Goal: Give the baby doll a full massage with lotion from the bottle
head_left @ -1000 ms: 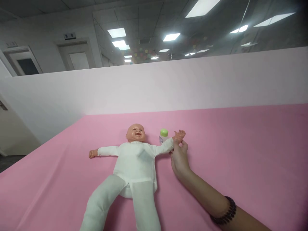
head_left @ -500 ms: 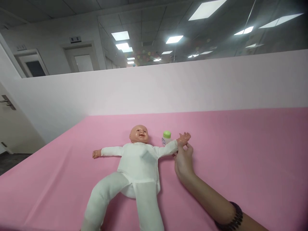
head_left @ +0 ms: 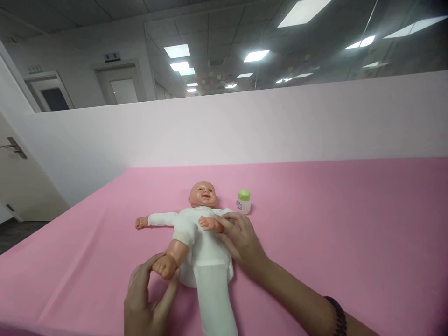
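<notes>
A baby doll (head_left: 201,233) in a white suit lies on its back on the pink sheet (head_left: 332,224), head toward the far wall. My left hand (head_left: 149,298) grips the doll's bare foot, with that leg bent up toward its chest. My right hand (head_left: 241,242) holds the doll's arm folded across its chest, fingers closed around the wrist. The doll's other arm stretches out to the left. Its other leg lies straight toward me.
A small white bottle with a green cap (head_left: 243,201) stands just right of the doll's head. A pale partition wall (head_left: 245,126) runs along the sheet's far edge. A door with a handle (head_left: 14,168) is at the left.
My right hand has brought the doll's outstretched arm in across its chest. My left hand has come into view, taken the foot and bent the leg upward.
</notes>
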{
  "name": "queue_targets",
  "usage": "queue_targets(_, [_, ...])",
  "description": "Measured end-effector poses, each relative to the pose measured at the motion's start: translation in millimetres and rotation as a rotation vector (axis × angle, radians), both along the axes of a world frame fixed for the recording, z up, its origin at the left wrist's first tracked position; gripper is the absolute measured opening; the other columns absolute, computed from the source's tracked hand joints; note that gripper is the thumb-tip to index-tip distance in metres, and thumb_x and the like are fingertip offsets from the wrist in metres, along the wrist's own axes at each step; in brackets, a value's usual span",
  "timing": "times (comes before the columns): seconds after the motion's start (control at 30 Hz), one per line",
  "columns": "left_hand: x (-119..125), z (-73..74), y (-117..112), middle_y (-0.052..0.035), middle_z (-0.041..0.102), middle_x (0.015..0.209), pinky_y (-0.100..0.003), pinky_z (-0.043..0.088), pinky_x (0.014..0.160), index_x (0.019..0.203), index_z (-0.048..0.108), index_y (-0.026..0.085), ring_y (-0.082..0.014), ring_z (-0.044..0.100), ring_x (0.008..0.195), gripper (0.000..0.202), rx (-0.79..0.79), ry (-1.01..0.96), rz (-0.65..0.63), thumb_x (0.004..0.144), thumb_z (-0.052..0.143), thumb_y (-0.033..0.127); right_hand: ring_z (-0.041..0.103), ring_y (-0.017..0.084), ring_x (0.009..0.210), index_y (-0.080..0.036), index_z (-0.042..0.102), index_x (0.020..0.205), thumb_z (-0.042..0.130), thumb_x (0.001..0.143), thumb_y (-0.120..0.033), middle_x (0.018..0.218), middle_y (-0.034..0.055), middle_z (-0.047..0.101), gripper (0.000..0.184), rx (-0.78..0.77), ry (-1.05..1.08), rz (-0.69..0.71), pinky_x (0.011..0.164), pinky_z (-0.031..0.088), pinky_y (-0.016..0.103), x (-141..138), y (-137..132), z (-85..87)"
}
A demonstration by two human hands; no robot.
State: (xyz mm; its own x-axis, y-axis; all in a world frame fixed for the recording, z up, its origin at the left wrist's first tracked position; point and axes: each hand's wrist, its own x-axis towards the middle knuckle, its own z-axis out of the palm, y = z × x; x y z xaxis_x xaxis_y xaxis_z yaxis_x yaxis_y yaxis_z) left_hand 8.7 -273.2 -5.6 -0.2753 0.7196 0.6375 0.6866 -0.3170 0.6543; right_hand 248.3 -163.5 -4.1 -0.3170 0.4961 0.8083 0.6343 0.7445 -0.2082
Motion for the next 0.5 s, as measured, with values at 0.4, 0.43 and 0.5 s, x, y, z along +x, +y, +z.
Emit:
queue_targets(0.4, [11.3, -6.5, 0.6, -0.0043, 0.067, 0.103, -0.034, 0.048, 0.086, 0.104, 0.062, 0.022, -0.0228, 0.062, 0.094, 0.029, 0.021, -0.125, 0.05, 0.083, 0.066, 0.043, 0.051, 0.023, 0.111, -0.031, 0.048, 0.135, 0.052, 0.096, -0.025, 0.118, 0.0075, 0.053, 0.039, -0.159, 0.15, 0.028, 0.094, 0.049, 0.043, -0.5, 0.8, -0.6])
queue_targets(0.43, [10.2, -8.4, -1.9, -0.004, 0.066, 0.102, -0.033, 0.048, 0.086, 0.103, 0.062, 0.022, -0.0223, 0.062, 0.093, 0.03, 0.045, -0.167, 0.069, 0.082, 0.067, 0.042, 0.05, 0.023, 0.114, -0.031, 0.048, 0.134, 0.05, 0.097, -0.028, 0.12, 0.0074, 0.053, 0.038, -0.188, 0.239, 0.014, 0.096, 0.048, 0.043, 0.2, 1.5, 0.0])
queue_targets(0.5, [6.8, -14.6, -8.6, -0.0038, 0.065, 0.101, -0.032, 0.048, 0.085, 0.103, 0.06, 0.022, -0.0216, 0.061, 0.093, 0.031, 0.124, -0.25, 0.114, 0.08, 0.07, 0.04, 0.05, 0.023, 0.117, -0.03, 0.048, 0.134, 0.049, 0.098, -0.036, 0.125, 0.0077, 0.052, 0.037, -0.237, 0.439, -0.018, 0.099, 0.047, 0.044, 2.2, 3.9, 2.6])
